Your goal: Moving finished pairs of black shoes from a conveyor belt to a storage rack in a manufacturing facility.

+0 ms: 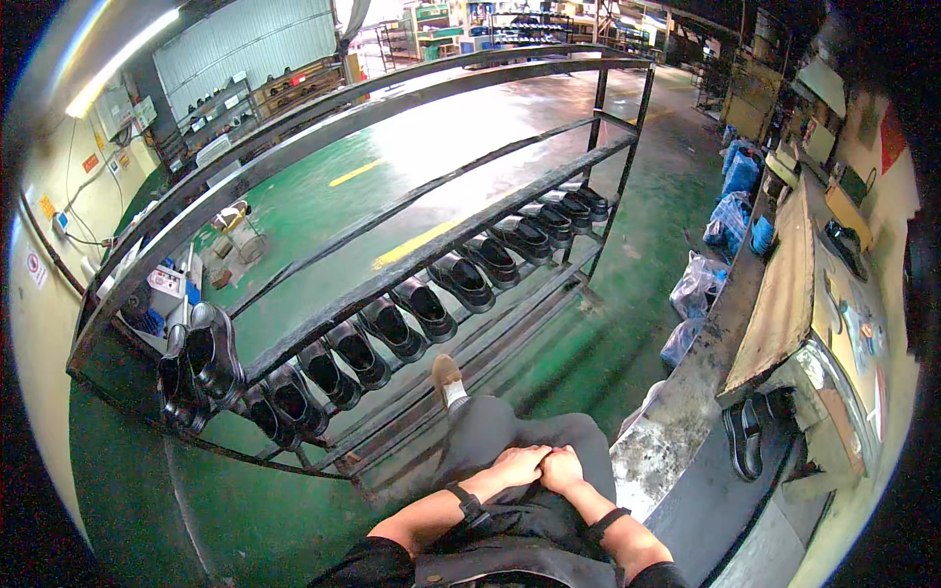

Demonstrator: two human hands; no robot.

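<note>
My left hand (517, 464) and right hand (562, 467) rest together on my raised knee (510, 426), fingers folded in, knuckles touching; both hold nothing. Black wrist strap (467, 502) on my left forearm, another strap (605, 522) on my right. Dark grey trousers, my foot in a tan shoe (447, 376) sticks out at 12 o'clock from the hands, propped on the low rail of the black metal rack (392, 279).

At 3 o'clock from the hands, just beside my knee, runs the worn edge of the table (676, 431), stained grey. On a lower part of it at 3 o'clock lies a pair of black shoes (747, 436), side by side, toes toward me. Past them a wooden board (784, 294) lies on the table, running away to 1 o'clock.

The rack spans from 9 to 1 o'clock. Its lower shelf carries a row of black shoes (431, 309), openings up, lined from 10 o'clock out to 1 o'clock. At the rack's near left end, 9 o'clock, taller black boots (211, 353) stand bunched together. Upper rails bare.

Green floor (294, 206) under and beyond the rack, with yellow line marks. At 1 o'clock, blue and clear plastic bags (730, 220) sit on the floor along the table's side. Far back at 12 o'clock, shelving (529, 29) with goods, too small to tell. At 10 o'clock, a wall with a tube light (118, 64).
</note>
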